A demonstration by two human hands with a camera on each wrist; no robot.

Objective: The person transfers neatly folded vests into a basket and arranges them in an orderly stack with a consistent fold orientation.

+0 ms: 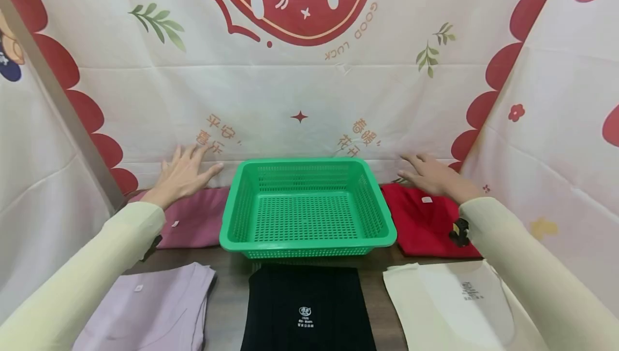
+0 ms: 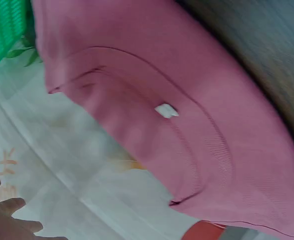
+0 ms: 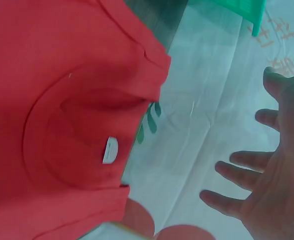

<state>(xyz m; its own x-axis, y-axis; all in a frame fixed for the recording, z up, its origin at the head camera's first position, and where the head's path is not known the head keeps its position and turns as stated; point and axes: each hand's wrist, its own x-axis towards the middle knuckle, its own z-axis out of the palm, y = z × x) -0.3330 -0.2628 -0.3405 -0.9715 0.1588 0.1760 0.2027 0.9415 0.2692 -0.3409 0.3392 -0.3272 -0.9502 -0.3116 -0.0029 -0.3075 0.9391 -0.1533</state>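
— So where does the left hand (image 1: 182,174) sit against the folded dusty-pink knit top (image 1: 193,224)?

— It hovers above the far edge of that top, fingers spread and straight, holding nothing. The left wrist view shows the pink top (image 2: 186,125) lying flat just below, with its small white neck label facing up.

— And the right hand (image 1: 432,175)?

— Likewise spread and relaxed, gripping nothing, above the far edge of the folded bright-red knit top (image 1: 425,222). In the right wrist view the red top (image 3: 62,120) lies beside the open palm (image 3: 276,165), apart from it, over the printed white cloth backdrop (image 3: 206,100).

— What lies between the two tops?

— A green perforated plastic basket (image 1: 307,243) stands on the dark wooden desk (image 1: 227,297), the pink top just left of it and the red one just right. Nearer the person lie three more folded tops: a lilac one (image 1: 150,308), a black one (image 1: 307,308) and a cream one (image 1: 450,302).
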